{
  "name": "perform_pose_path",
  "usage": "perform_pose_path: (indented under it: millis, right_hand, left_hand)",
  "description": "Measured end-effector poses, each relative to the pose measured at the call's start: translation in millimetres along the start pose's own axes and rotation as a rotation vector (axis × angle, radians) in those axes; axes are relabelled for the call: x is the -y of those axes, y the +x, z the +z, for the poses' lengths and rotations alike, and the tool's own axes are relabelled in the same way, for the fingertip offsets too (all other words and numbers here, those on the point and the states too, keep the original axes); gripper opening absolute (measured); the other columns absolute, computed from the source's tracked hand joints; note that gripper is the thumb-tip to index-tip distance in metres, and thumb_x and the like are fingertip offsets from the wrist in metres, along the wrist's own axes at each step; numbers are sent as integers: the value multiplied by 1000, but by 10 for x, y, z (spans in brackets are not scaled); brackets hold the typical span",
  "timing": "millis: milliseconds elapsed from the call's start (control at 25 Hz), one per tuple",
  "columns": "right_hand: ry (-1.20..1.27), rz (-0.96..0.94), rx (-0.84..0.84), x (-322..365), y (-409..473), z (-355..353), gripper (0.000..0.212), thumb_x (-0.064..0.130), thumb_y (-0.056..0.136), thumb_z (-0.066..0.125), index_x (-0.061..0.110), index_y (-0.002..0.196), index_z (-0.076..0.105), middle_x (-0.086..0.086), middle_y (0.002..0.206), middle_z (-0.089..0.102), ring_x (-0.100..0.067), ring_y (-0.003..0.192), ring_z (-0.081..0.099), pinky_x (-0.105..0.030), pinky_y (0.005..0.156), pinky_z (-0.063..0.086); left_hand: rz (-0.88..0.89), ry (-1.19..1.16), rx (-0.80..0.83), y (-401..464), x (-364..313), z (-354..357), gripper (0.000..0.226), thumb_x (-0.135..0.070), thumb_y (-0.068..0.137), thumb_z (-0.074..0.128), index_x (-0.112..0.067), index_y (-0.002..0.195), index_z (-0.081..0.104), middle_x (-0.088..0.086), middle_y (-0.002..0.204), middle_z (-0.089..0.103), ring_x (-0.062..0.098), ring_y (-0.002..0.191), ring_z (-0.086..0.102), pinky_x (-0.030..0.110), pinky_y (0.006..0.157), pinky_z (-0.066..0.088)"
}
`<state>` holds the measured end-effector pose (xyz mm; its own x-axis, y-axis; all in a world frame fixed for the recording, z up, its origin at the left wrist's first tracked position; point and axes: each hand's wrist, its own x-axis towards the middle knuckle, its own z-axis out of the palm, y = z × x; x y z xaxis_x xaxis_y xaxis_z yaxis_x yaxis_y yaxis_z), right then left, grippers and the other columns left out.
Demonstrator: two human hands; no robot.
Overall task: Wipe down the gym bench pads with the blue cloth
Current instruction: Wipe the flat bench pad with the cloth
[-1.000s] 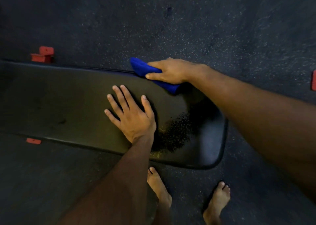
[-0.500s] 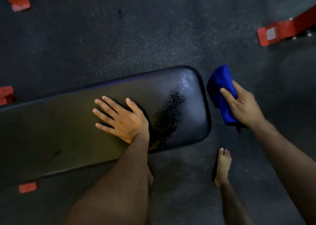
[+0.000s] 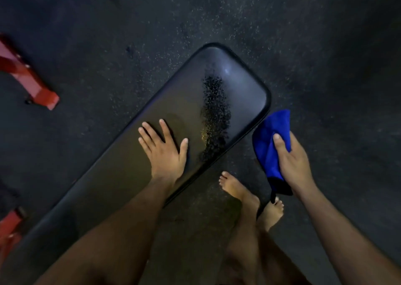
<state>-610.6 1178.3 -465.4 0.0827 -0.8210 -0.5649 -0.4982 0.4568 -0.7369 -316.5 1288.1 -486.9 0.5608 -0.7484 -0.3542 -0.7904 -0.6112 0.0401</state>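
A long black bench pad (image 3: 186, 102) runs diagonally from lower left to its rounded end at upper centre. A wet, speckled patch (image 3: 214, 120) lies across it near that end. My left hand (image 3: 165, 148) rests flat on the pad with fingers spread, just left of the patch. My right hand (image 3: 293, 161) grips the blue cloth (image 3: 270, 141) off the pad's right edge, close beside its rounded corner. The cloth hangs folded, its dark lower edge below my palm.
Dark speckled rubber floor (image 3: 282, 35) surrounds the bench. Red metal frame feet stand at the left (image 3: 28, 78) and lower left (image 3: 8, 230). My two bare feet (image 3: 249, 195) stand on the floor right of the pad.
My right hand carried the cloth from the pad's far edge off its end to the right side. The view swung round the bench end. My left hand stayed pressed flat on the pad.
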Motion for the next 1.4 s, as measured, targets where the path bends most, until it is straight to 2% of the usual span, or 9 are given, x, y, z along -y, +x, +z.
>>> perform_pose_path:
  millis: [240, 520, 680, 880, 960, 1040, 1200, 1320, 1400]
  right_hand:
    - [120, 45, -23, -420, -405, 591, 33, 47, 102, 42, 28, 124, 59, 10, 110, 65, -10, 102, 59, -31, 89, 44]
    - [258, 113, -78, -348, -1019, 1249, 25, 50, 101, 39, 52, 126, 44, 39, 104, 52, 25, 92, 50, -8, 81, 38]
    - [261, 102, -161, -268, -1320, 1590, 46, 51, 101, 38, 37, 145, 40, 34, 115, 49, 11, 100, 49, -10, 86, 35]
    - [295, 78, -359, -287, -1847, 2181, 41, 47, 102, 41, 32, 140, 47, 23, 126, 57, 4, 113, 51, -16, 96, 38]
    - [312, 101, -433, -291, -2122, 2462, 34, 43, 103, 41, 34, 135, 49, 36, 113, 54, 15, 103, 49, -3, 89, 34]
    - [360, 153, -474, -313, -2390, 2752, 38, 42, 104, 38, 36, 142, 40, 44, 115, 42, 20, 103, 46, 5, 85, 26]
    - [354, 338, -421, -381, -2900, 3439, 56, 40, 105, 36, 18, 155, 19, 13, 145, 29, -10, 139, 24, 14, 88, -2]
    - [390, 164, -446, -291, -2979, 4049, 62, 53, 98, 35, 29, 149, 10, 11, 156, 14, -2, 146, 11, -18, 120, 8]
    - [321, 36, -495, -255, -2745, 4285, 61, 47, 100, 34, 32, 152, 6, 5, 163, 7, -4, 150, 7, -27, 123, 12]
  left_hand:
    - [67, 68, -140, 34, 42, 168, 81, -62, 101, 20, -12, 163, 8, 23, 169, -1, 44, 155, -5, 60, 124, 0]
    - [94, 32, -186, 38, 49, 233, 80, -61, 101, 23, -11, 163, 11, 20, 169, 3, 45, 155, 0, 64, 123, 4]
    - [122, 13, -164, 54, 114, 205, 82, -62, 100, 21, -10, 163, 10, 21, 169, 3, 48, 154, 0, 66, 122, 3]
    - [152, -97, -33, 10, 155, 110, 84, -63, 101, 28, -11, 163, 5, 21, 169, -7, 48, 154, -8, 65, 121, -3]
    - [281, -97, 34, 47, 461, -3, 80, -61, 103, 27, -15, 164, 3, 17, 169, -10, 42, 155, -11, 59, 124, -3]
    - [604, -33, 2, 36, 1110, -53, 73, -58, 105, 27, -19, 164, 11, 13, 171, -4, 33, 157, -3, 51, 127, 1]
    - [941, 137, -119, -106, 2126, 103, 68, -52, 105, 33, -19, 163, 20, 11, 171, 11, 26, 158, 7, 51, 127, 7]
    - [929, 152, -198, -66, 2071, 174, 66, -47, 104, 36, -18, 162, 25, 12, 169, 17, 27, 157, 13, 53, 126, 11]
    - [956, 139, -218, -40, 2066, 189, 66, -46, 103, 37, -17, 161, 26, 13, 169, 18, 27, 157, 14, 53, 126, 13]
